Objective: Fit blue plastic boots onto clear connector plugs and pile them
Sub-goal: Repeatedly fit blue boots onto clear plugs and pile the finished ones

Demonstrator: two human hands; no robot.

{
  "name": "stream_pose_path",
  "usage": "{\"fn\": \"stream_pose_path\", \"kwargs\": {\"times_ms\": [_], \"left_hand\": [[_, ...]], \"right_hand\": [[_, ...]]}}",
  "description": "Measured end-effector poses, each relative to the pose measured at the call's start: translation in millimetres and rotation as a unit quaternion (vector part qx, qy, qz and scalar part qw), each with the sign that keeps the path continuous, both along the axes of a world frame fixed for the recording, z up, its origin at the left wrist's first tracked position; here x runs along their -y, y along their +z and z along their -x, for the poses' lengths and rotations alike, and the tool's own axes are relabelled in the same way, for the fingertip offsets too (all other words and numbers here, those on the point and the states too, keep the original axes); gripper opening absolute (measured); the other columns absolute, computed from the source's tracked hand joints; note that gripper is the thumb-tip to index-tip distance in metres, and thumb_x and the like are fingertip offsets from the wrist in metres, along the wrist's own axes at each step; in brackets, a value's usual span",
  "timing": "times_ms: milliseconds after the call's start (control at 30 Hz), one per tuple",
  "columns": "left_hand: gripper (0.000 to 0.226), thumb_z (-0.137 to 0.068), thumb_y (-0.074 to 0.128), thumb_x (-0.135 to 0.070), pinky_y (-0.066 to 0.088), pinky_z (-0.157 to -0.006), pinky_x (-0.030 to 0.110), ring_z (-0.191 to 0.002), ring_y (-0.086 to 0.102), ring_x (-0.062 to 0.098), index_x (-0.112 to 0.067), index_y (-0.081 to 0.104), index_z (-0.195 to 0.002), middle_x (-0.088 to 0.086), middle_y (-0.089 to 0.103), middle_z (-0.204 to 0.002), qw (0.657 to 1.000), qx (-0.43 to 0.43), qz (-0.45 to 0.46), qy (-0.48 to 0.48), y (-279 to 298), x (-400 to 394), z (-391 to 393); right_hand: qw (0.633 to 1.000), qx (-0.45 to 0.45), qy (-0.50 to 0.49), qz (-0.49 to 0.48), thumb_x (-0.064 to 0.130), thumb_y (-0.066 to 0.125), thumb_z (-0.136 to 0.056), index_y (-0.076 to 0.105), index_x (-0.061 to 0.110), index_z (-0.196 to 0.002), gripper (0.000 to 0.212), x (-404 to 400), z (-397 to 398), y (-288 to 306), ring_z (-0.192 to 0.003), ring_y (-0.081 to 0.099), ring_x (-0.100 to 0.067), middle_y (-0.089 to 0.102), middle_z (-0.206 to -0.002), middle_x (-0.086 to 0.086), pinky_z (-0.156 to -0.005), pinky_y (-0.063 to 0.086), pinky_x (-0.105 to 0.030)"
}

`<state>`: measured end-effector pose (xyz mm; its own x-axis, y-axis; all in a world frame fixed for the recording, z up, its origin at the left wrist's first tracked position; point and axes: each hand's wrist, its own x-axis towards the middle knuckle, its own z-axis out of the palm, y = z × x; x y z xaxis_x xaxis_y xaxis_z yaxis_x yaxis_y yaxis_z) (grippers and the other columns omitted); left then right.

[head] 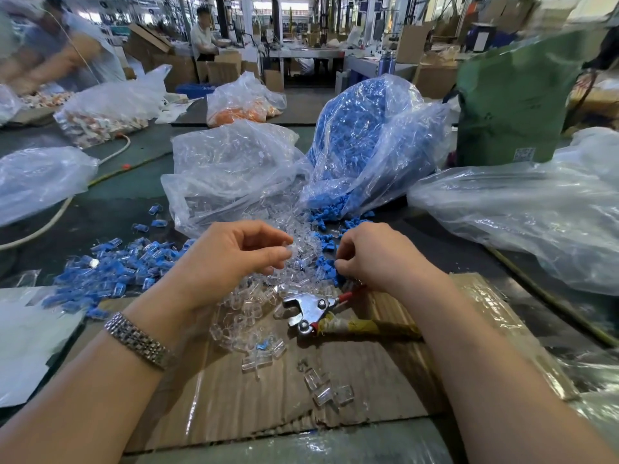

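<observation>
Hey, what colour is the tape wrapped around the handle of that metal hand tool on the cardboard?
Yellow tape, with dirty whitish wrapping nearer the tool's head; head view.

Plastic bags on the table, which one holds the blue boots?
The clear plastic bag of blue plastic boots, right of centre behind the hands, spilling boots from its mouth. The clear plastic bag beside it holds clear plugs.

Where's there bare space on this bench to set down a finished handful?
Bare cardboard near you, between your forearms, below the pliers. Dark table beyond the finished pile is open. Crowded: clear plugs and blue boots ahead.
</observation>
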<state>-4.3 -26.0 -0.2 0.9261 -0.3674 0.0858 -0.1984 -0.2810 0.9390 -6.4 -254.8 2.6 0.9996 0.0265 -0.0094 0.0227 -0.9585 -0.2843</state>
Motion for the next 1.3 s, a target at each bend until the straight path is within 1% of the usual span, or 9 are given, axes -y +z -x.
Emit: {"fn": "stream_pose_path", "kwargs": {"times_ms": [100,233,400,500,667,933,1067,1200,1300], "left_hand": [[0.026,-0.078,0.074,-0.029,0.057,-0.079,0.017,-0.091,0.075,0.015,-0.027,0.079,-0.103,0.001,0.079,-0.098,0.999,-0.023,0.021,-0.003,0.2,0.5,-0.6],[0.023,-0.079,0.076,-0.022,0.058,-0.078,0.019,-0.092,0.075,0.017,-0.026,0.079,-0.101,0.004,0.079,-0.099,0.997,-0.047,0.06,-0.001,0.2,1.5,0.0],[0.026,-0.076,0.073,-0.021,0.058,-0.078,0.021,-0.095,0.075,0.02,-0.019,0.079,-0.102,0.01,0.078,-0.105,0.988,-0.096,0.117,-0.017,2.5,1.8,1.1],[0.026,-0.079,0.071,-0.018,0.058,-0.077,0.021,-0.093,0.075,0.02,-0.014,0.079,-0.104,0.012,0.077,-0.107,0.983,-0.113,0.141,-0.029,3.3,3.0,1.8],[0.021,-0.081,0.069,-0.015,0.06,-0.076,0.023,-0.091,0.076,0.024,-0.011,0.079,-0.099,0.017,0.077,-0.105,0.975,-0.131,0.175,-0.031,3.2,4.0,2.5],[0.022,-0.082,0.069,-0.012,0.059,-0.078,0.025,-0.095,0.075,0.026,-0.006,0.078,-0.102,0.019,0.076,-0.106,0.975,-0.121,0.185,-0.036,3.4,5.3,1.4],[0.025,-0.078,0.072,-0.008,0.059,-0.079,0.025,-0.096,0.075,0.026,-0.006,0.078,-0.103,0.018,0.076,-0.106,0.979,-0.107,0.172,-0.035,2.7,4.1,1.6],[0.026,-0.077,0.074,-0.011,0.059,-0.078,0.024,-0.097,0.075,0.027,-0.01,0.079,-0.102,0.017,0.077,-0.106,0.98,-0.1,0.172,-0.016,3.6,2.7,0.5],[0.027,-0.074,0.076,-0.013,0.06,-0.077,0.025,-0.095,0.075,0.024,-0.011,0.079,-0.101,0.017,0.076,-0.106,0.98,-0.098,0.174,-0.001,3.0,0.8,-0.2]], "right_hand": [[1.0,0.021,-0.002,0.02,0.028,0.07,-0.089,0.076,0.024,-0.085,0.009,-2.2,1.7,2.1,-0.075,0.066,-0.016,0.073,-0.082,0.003,-0.06,0.049,-0.029],[0.997,0.071,0.003,0.021,0.028,0.067,-0.095,0.075,0.021,-0.094,0.011,0.8,2.0,2.0,-0.083,0.066,-0.02,0.074,-0.092,0.0,-0.074,0.055,-0.034],[0.935,0.145,0.045,-0.321,0.026,0.081,-0.086,0.075,0.023,-0.084,0.007,-3.0,7.9,12.5,-0.068,0.069,-0.004,0.074,-0.074,0.007,-0.065,0.057,-0.018],[0.905,0.147,0.106,-0.384,0.015,0.078,-0.088,0.078,0.024,-0.088,0.009,-9.3,14.6,14.8,-0.075,0.073,-0.008,0.076,-0.078,0.004,-0.076,0.061,-0.027],[0.918,0.199,0.145,-0.31,0.013,0.074,-0.091,0.077,0.022,-0.095,0.01,-16.4,20.9,15.3,-0.077,0.066,0.0,0.073,-0.082,0.011,-0.075,0.053,-0.016],[0.93,0.23,0.176,-0.225,0.01,0.073,-0.091,0.077,0.017,-0.097,0.01,-22.2,26.3,18.6,-0.084,0.067,-0.009,0.072,-0.09,0.005,-0.082,0.056,-0.035],[0.934,0.224,0.184,-0.211,0.011,0.073,-0.091,0.077,0.017,-0.101,0.012,-24.9,28.3,20.9,-0.086,0.066,-0.009,0.072,-0.092,0.006,-0.083,0.056,-0.035],[0.958,0.118,0.161,-0.205,0.029,0.082,-0.083,0.067,0.026,-0.107,0.029,-10.6,33.0,31.8,-0.085,0.064,0.0,0.067,-0.092,0.013,-0.08,0.054,-0.023],[0.98,-0.077,0.178,-0.046,0.051,0.089,-0.067,0.062,0.036,-0.104,0.049,8.8,40.8,38.1,-0.09,0.057,0.003,0.061,-0.098,0.018,-0.08,0.049,-0.02]]}}
